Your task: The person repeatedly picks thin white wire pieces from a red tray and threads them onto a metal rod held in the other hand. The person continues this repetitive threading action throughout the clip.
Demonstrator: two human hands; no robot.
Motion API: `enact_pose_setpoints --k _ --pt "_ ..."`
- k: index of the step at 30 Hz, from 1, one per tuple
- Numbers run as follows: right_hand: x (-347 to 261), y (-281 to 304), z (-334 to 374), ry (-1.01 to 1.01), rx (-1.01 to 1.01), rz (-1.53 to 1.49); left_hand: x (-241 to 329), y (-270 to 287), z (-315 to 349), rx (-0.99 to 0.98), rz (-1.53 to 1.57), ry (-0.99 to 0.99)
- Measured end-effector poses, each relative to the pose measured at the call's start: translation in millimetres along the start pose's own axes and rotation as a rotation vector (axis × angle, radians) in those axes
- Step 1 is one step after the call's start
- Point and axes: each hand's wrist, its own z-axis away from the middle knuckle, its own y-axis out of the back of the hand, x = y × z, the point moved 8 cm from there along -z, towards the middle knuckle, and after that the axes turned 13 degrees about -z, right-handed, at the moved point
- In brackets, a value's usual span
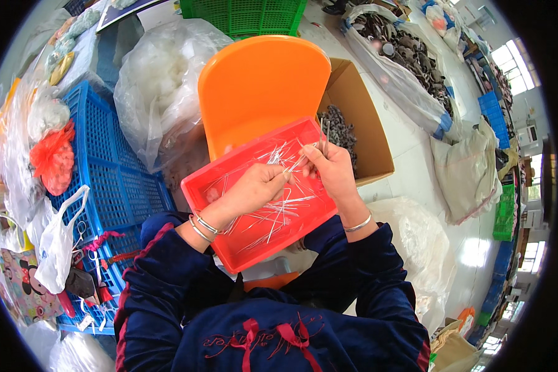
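Observation:
A shallow red tray [260, 248] lies tilted across my lap, with its far side against an orange chair. Thin pale strips [279, 214], perhaps wire or plastic, are scattered inside it. Above the tray, my left hand [257, 189] is closed in a pinch on some of these strips, palm turned down. My right hand [330, 168] is closed just to its right, and a slim silvery metal piece [322, 130] sticks up from its fingers. Whether that piece is a tool or more strips I cannot make out. The fingertips of both hands almost meet.
The orange chair [263, 87] stands directly ahead. To its right is a cardboard box [369, 136] with dark grey pieces. Blue crates [115, 167] and a clear bag of white stuffing [161, 80] are at left. A sack of dark items [409, 56] lies far right.

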Motion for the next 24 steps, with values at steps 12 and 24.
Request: enact_pose_setpoints --k 12,24 --pt "-22.4 17.3 -8.5 0.099 0.158 0.071 -12.2 5.1 -2.4 0.078 0.026 -0.037" --pt "-26.9 63.9 -19.7 -0.020 0.243 0.328 -16.7 40.8 -2.2 0.163 -0.331 0.012"
